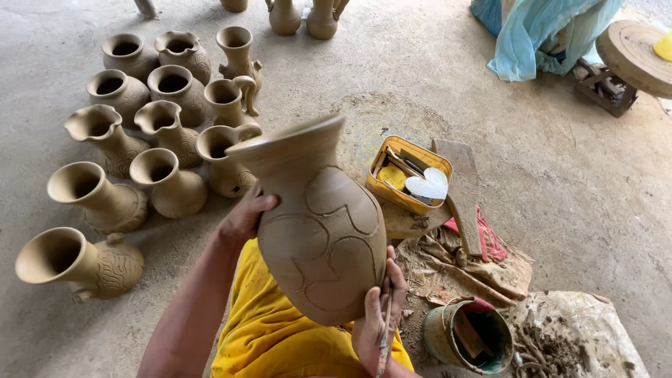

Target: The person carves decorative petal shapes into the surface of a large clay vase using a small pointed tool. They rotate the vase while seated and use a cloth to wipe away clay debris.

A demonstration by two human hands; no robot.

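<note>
we see a large unfired clay vase (318, 231) held up off the floor, tilted so its flared mouth points up and to the left, with curved lines cut into its belly. our left hand (243, 215) is wrapped against the vase's shoulder just under the neck, fingers closed on the clay. our right hand (374, 318) supports the lower right side of the vase and at the same time pinches a thin carving stick (384, 336) that runs down past the wrist; its upper end meets the vase wall. below the vase lies yellow cloth (273, 329) over our lap. on the concrete floor (574, 203) to the left stands a group of finished clay pots (150, 119), some with spouts and handles, all upright except one nearest us lying on its side. to the right of the vase a yellow tray (381, 189) holds small tools and a white heart-shaped piece (428, 185), with a wooden paddle (462, 185) just beside it. near our right hand sits a muddy bucket (467, 337), and beyond it a clay-smeared sheet (581, 329). a pale blue cloth (539, 35) lies at the top right, well apart.
</note>
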